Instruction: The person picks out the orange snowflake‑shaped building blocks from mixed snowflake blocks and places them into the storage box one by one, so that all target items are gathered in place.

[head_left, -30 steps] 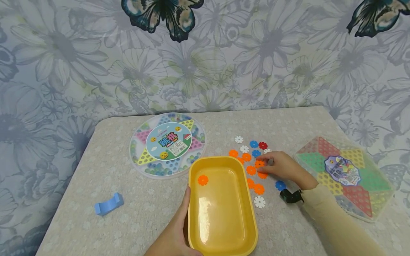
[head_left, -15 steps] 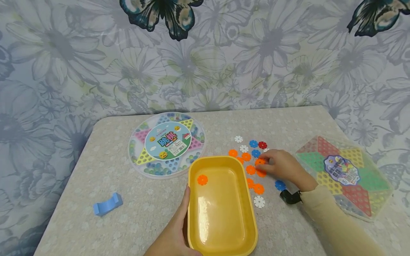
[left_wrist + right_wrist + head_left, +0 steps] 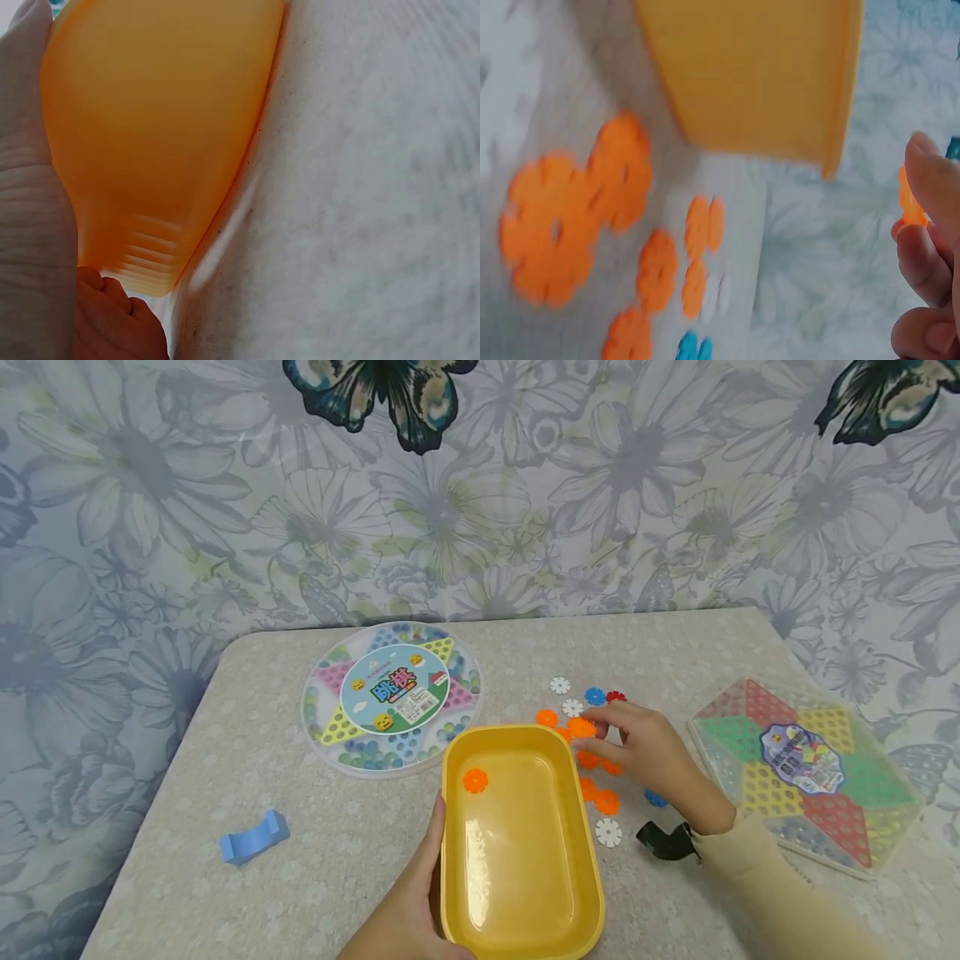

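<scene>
A yellow plastic tray (image 3: 525,860) stands at the front middle of the table, with one orange notched disc (image 3: 475,781) inside near its far left corner. My left hand (image 3: 412,885) holds the tray by its left side and near corner. Between thumb and fingertips, my right hand (image 3: 648,752) pinches another orange notched disc (image 3: 907,199), raised above the table just right of the tray. Beneath and around that hand lie several loose orange discs (image 3: 607,802), along with white (image 3: 608,832), blue (image 3: 595,696) and red (image 3: 616,697) ones, some partly covered by the hand.
Behind the tray to the left lies a round Chinese checkers set (image 3: 393,702). A hexagonal checkers box (image 3: 806,772) is at the right, beside the right forearm. A blue curved block (image 3: 255,837) sits on the left. A patterned wall rises behind the table.
My right hand has picked up an orange disc from the pile and moved left with it, closer to the tray. The left hand and tray have stayed put.
</scene>
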